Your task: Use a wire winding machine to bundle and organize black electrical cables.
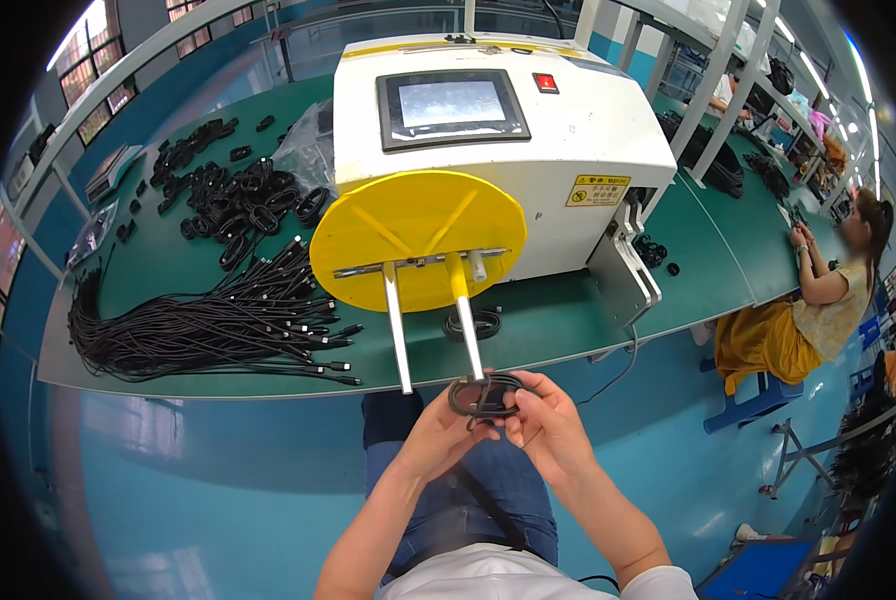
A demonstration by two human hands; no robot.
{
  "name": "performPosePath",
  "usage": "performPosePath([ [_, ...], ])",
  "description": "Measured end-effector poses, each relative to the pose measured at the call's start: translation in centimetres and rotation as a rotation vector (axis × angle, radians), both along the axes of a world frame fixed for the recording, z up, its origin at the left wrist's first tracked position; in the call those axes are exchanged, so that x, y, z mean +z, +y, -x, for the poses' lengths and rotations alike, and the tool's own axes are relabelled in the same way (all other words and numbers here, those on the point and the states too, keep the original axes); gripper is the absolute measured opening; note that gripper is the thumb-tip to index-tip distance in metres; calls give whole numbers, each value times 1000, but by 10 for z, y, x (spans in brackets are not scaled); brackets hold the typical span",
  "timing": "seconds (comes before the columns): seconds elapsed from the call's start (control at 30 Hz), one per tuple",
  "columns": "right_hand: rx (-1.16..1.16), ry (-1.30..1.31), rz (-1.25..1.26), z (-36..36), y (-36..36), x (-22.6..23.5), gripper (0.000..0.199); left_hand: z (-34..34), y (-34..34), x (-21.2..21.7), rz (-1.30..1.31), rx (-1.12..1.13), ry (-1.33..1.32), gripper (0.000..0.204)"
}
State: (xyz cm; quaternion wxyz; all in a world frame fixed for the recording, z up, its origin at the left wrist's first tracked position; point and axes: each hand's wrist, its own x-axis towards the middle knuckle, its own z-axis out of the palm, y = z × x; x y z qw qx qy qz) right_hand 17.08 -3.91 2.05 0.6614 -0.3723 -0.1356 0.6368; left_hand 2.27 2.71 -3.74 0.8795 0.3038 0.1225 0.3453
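A coiled black cable [492, 393] is held between my two hands, just past the table's front edge. My left hand [442, 432] is closed on the coil's left side, and my right hand [556, 428] pinches its right side. Close above them, two metal rods [396, 330] stick out from the yellow disc [418, 225] of a white winding machine [568, 130]. One rod's tip almost meets the coil in the picture; whether they touch I cannot tell. Beneath the disc, another coiled black cable [486, 323] lies on the green table [548, 325].
Left of the machine, a long bundle of straight black cables [188, 325] has its plugs toward me. Behind it are many small coiled cables [253, 195] and a clear plastic bag [308, 145]. A metal bracket [628, 270] juts out on the machine's right. Farther right, a person [818, 300] sits at the table.
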Motion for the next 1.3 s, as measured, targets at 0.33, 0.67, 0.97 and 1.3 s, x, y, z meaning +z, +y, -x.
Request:
performPosePath([
  [0.33,-97,126,47,2,-5,-1,22,-3,-11,-5,-1112,703,562,62],
  [0.67,87,-772,-112,-3,-9,13,25,13,-12,28,-938,462,562,63],
  [0.97,-20,-830,-187,-4,-3,8,19,14,-12,34,-1259,476,789,76],
  [1.3,154,-1012,-166,2,6,21,27,-9,-10,39,-1207,445,864,92],
])
